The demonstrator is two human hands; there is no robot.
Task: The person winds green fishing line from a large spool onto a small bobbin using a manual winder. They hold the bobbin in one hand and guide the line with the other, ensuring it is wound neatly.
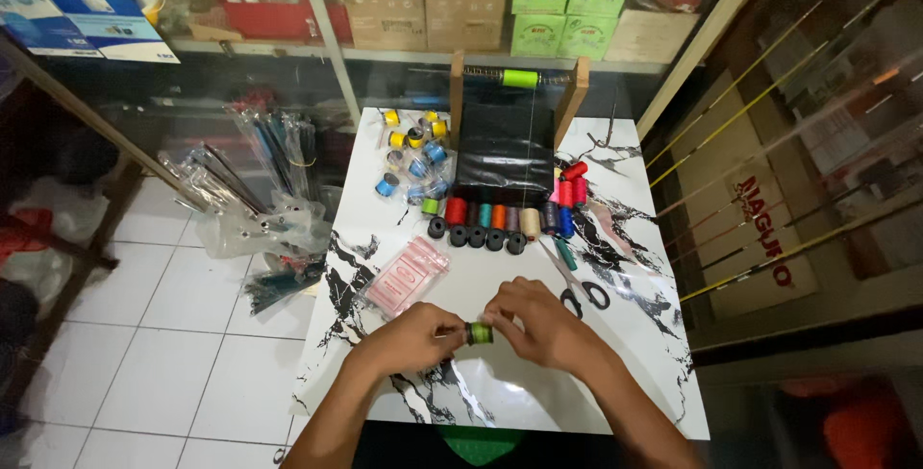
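Head view: both hands meet low over the marbled tabletop (pixel 500 392), pinching one small spool of bright green thread (pixel 480 333) between them. Left hand (pixel 415 334) is curled nearly shut, fingertips gripping the spool's left end; right hand (pixel 538 320) is likewise closed down, thumb and forefinger on the spool's right side. Spool sits between the two sets of fingertips, lifted just off the table as far as I can tell. Can't see a loose thread end, too small. Just beyond the right hand: scissors (pixel 580 286), black handles toward the person, within easy reach. Beyond the left hand: a pink flat packet (pixel 406 278). Further out from both hands, a row of coloured thread spools (pixel 510 216) with black bobbins (pixel 477 235) in front, then a pile of blue and yellow spools (pixel 415 157), and at the far edge a wooden winding frame (pixel 519 85) carrying a green spool, a thin line running down from it toward the hands. My read for handling: keep the grip on the flanges not the winding, keep light tension so turns don't slip, keep elbows clear of the spool row.
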